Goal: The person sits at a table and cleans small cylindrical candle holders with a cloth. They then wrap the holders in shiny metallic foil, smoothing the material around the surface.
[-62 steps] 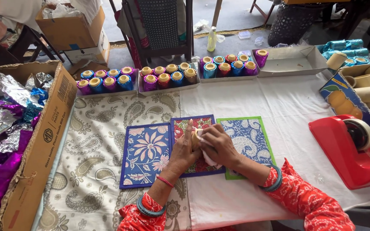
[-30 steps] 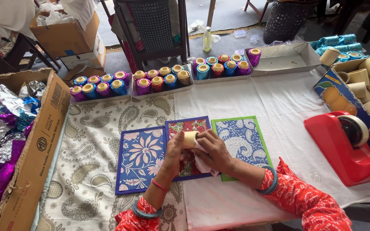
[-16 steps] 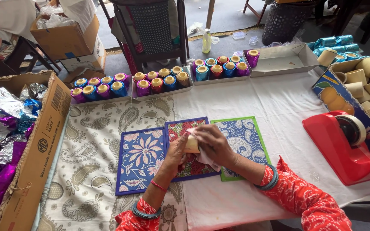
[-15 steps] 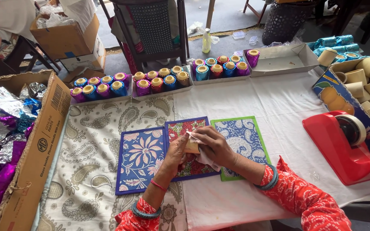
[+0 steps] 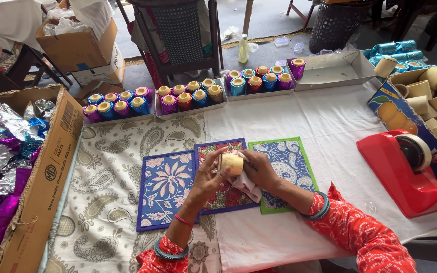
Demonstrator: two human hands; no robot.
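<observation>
Head view: left hand [image 5: 208,174] and right hand [image 5: 259,169] are both gripping a small tan cup [image 5: 231,163], fingers curled narrow around it, pale pink cloth [image 5: 249,186] under the right palm. Cup is hovering over the red floral mat [image 5: 223,194]; red tape dispenser [image 5: 405,172] sitting at 3 o'clock

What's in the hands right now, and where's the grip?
Both hands, left and right, hold a small cream cylindrical cup by its sides; pink cloth under right.
</observation>
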